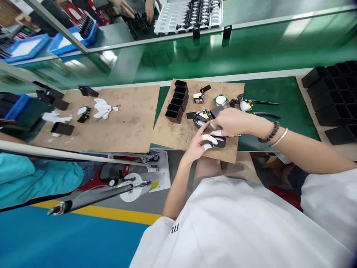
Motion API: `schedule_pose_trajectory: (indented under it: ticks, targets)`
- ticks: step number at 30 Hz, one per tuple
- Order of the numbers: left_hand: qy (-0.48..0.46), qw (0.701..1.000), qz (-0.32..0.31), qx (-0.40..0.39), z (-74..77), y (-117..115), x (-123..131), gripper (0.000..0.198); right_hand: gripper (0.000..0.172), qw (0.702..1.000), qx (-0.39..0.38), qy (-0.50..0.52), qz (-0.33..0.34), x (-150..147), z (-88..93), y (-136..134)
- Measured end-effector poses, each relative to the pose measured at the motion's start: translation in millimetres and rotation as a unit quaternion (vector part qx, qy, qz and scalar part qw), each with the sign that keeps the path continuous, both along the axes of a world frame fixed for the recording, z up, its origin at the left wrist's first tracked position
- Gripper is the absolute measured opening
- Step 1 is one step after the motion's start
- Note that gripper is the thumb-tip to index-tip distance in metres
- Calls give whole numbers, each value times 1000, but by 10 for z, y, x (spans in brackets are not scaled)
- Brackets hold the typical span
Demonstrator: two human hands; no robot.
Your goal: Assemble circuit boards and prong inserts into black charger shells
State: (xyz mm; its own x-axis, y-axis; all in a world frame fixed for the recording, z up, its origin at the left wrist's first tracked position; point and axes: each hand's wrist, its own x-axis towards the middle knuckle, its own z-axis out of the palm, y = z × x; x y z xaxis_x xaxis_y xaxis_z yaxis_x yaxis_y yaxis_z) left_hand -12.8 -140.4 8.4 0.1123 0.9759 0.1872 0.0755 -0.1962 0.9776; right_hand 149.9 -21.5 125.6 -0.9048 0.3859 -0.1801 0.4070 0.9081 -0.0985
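My left hand, with white finger cots on some fingers, grips a small black plastic housing at the near edge of the cardboard. Just above it, my right hand reaches in from the right, its cotted fingers bent close together; whatever they may hold is hidden. Beyond the hands lie a circuit board with yellow parts and black pieces. Farther back are another small circuit board and a green board with a white disc. A row of open black boxes stands to the left.
Black-handled pliers and a thin black tool lie on the green mat. Many black boxes fill the right side. Another cardboard sheet holds white gloves. A conveyor runs behind; a co-worker's sleeve is left.
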Motion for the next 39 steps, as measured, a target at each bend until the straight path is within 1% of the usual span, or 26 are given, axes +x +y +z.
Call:
schedule_pose_trajectory:
  ticks: [2, 5, 7, 8, 10, 11, 12, 13, 15, 16, 17, 19, 20, 23, 24, 25, 26, 27, 28, 29, 31, 33, 34, 36, 37, 39]
  targets:
    - [-31, 999, -10, -3, 21, -49, 23, 11, 16, 995, -40, 85, -38, 182, -22, 47]
    - [-76, 997, -10, -11, 71, -119, 64, 11, 19, 964, -125, 209, -105, 512, -94, -10]
    - [-88, 996, 14, -20, 95, -147, 89, 14, 23, 942, -159, 240, -171, 690, -171, -141]
    - [-96, 995, 33, -26, 104, -155, 102, 17, 28, 932, -168, 244, -209, 752, -216, -223]
    - [-119, 989, 72, -38, 127, -162, 130, 28, 34, 905, -193, 260, -276, 817, -309, -392]
    - [-133, 986, 90, -46, 147, -164, 147, 36, 34, 885, -226, 280, -294, 822, -354, -470]
    - [-144, 982, 105, -55, 177, -168, 166, 46, 36, 861, -276, 306, -299, 810, -396, -542]
    - [-153, 979, 115, -66, 217, -174, 187, 58, 46, 830, -336, 333, -294, 785, -435, -607]
    - [-154, 976, 121, -92, 328, -198, 232, 78, 73, 757, -457, 376, -278, 705, -495, -719]
    - [-149, 976, 124, -103, 395, -219, 254, 83, 80, 718, -500, 395, -278, 658, -514, -768]
    - [-145, 975, 129, -110, 464, -247, 276, 85, 80, 682, -528, 417, -287, 610, -523, -814]
    - [-145, 974, 141, -105, 590, -321, 321, 84, 70, 625, -542, 464, -317, 524, -507, -901]
    - [-144, 974, 145, -96, 640, -367, 345, 83, 65, 607, -531, 489, -331, 491, -482, -942]
    - [-104, 981, 155, -61, 720, -512, 432, 81, 55, 585, -472, 561, -346, 429, -378, -1050]
    - [-87, 981, 168, -44, 728, -552, 465, 77, 54, 574, -459, 582, -347, 418, -346, -1079]
    - [-73, 980, 184, -25, 732, -584, 499, 74, 54, 554, -460, 599, -350, 408, -321, -1102]
    - [-64, 977, 201, -3, 737, -606, 532, 70, 55, 524, -480, 608, -355, 399, -306, -1121]
    - [-58, 974, 218, 20, 746, -618, 561, 69, 55, 485, -516, 608, -359, 390, -300, -1135]
    - [-50, 970, 234, 43, 760, -620, 585, 69, 52, 437, -562, 602, -361, 380, -303, -1146]
    - [-38, 966, 248, 66, 780, -614, 603, 71, 45, 384, -612, 590, -361, 371, -313, -1153]
    - [-9, 958, 266, 106, 831, -587, 622, 71, 26, 286, -706, 546, -349, 353, -342, -1164]
    - [5, 955, 267, 128, 879, -555, 629, 62, 9, 208, -774, 497, -332, 345, -366, -1173]
    - [3, 955, 264, 132, 897, -541, 633, 57, 8, 178, -797, 477, -324, 345, -374, -1178]
    - [-19, 958, 256, 124, 918, -522, 645, 53, 15, 139, -823, 455, -310, 356, -383, -1183]
    - [-36, 960, 252, 118, 923, -518, 654, 55, 17, 127, -827, 454, -305, 365, -387, -1181]
    - [-70, 962, 239, 111, 930, -519, 671, 64, 18, 119, -831, 456, -294, 390, -398, -1169]
